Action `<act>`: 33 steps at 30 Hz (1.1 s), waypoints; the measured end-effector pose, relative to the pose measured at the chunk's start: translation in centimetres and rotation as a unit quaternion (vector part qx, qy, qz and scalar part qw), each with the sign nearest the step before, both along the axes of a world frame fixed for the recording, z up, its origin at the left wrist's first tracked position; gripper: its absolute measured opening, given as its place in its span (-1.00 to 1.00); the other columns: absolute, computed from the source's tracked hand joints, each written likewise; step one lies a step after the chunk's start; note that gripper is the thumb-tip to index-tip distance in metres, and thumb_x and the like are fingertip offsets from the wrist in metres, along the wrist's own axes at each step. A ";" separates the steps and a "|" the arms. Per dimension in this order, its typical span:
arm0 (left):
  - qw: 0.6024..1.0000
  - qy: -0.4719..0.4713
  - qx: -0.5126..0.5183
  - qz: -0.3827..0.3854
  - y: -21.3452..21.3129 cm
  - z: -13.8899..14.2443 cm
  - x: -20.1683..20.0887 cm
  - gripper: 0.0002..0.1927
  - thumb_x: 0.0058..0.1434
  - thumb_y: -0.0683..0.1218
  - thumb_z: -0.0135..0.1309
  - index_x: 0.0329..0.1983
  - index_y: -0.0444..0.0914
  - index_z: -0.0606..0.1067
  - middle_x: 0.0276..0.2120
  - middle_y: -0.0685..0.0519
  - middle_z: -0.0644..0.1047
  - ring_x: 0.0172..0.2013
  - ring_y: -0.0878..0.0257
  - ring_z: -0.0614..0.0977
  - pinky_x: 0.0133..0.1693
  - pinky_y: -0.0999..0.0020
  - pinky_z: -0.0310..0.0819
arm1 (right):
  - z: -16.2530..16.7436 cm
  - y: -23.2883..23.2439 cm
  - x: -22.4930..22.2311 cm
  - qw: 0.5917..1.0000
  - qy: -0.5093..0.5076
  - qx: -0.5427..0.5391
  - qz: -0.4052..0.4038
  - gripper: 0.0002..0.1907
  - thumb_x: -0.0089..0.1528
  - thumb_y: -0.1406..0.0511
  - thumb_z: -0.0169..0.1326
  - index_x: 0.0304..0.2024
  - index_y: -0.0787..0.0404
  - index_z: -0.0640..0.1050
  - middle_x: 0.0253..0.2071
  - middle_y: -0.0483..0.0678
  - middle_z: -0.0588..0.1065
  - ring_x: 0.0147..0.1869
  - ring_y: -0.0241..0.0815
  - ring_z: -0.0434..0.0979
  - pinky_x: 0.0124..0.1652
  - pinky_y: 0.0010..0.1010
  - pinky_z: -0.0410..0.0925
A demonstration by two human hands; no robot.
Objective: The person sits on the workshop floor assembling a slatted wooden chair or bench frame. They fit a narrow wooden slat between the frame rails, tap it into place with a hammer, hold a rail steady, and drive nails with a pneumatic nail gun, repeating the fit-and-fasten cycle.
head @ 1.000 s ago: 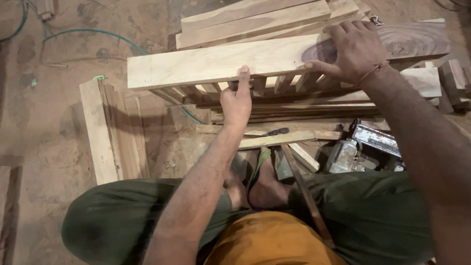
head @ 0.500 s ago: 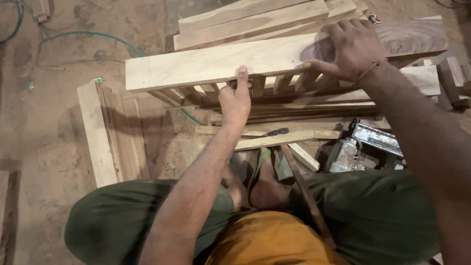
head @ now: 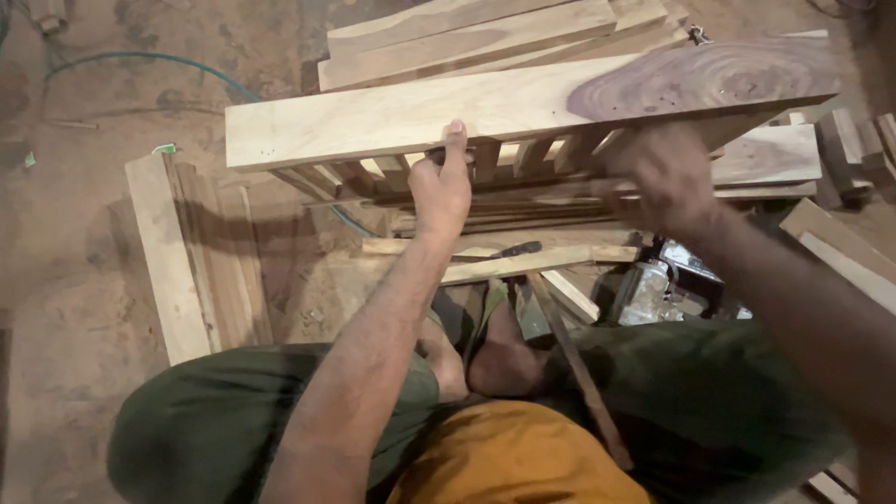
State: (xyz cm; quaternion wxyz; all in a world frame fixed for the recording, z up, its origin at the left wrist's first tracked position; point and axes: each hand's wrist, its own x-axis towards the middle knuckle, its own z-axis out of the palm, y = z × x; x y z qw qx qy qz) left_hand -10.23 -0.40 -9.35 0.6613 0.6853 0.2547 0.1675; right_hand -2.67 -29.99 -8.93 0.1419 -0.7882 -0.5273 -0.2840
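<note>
While the person sits on the dirt floor, a pale wooden plank with a dark-grained right end lies across the upper middle of the frame, its long axis running left to right and rising slightly rightward. The left hand grips its near edge from below, thumb on top. The right hand, blurred, sits just under the plank's right portion; its grip cannot be told.

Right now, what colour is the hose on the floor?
The hose is blue-green, seen in the head view.
</note>
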 end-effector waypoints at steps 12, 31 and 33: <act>1.000 0.014 0.008 0.010 0.5 -0.8 0.3 -0.37 0.32 0.25 0.07 -0.51 -0.42 0.58 -0.61 -0.01 0.54 -0.48 0.28 0.52 -0.34 0.31 0.45 | -13.4 -12.8 -9.1 0.544 0.604 -0.455 -0.364 -0.46 0.34 -0.02 0.00 0.25 0.11 0.42 0.02 0.13 0.61 0.09 0.05 0.63 0.10 -0.19 0.46; 0.999 0.038 0.034 -0.008 0.5 -0.8 0.0 -0.28 0.25 0.38 0.00 -0.45 -0.39 0.65 -0.54 -0.11 0.65 -0.38 0.10 0.68 -0.16 0.21 0.51 | -12.1 -13.2 -8.3 0.699 0.557 -0.389 -0.222 -0.47 0.00 0.15 0.35 0.02 0.10 0.62 -0.06 0.00 0.64 0.03 -0.11 0.66 0.04 -0.32 0.51; 0.997 0.061 0.044 -0.016 0.5 -0.5 -0.1 -0.28 0.26 0.37 -0.03 -0.46 -0.38 0.64 -0.55 -0.11 0.63 -0.40 0.07 0.68 -0.18 0.19 0.50 | -9.0 -12.9 -6.2 0.731 0.507 -0.383 -0.248 -0.56 0.06 0.15 0.28 -0.03 0.13 0.64 -0.13 0.02 0.65 -0.05 -0.08 0.67 -0.02 -0.29 0.51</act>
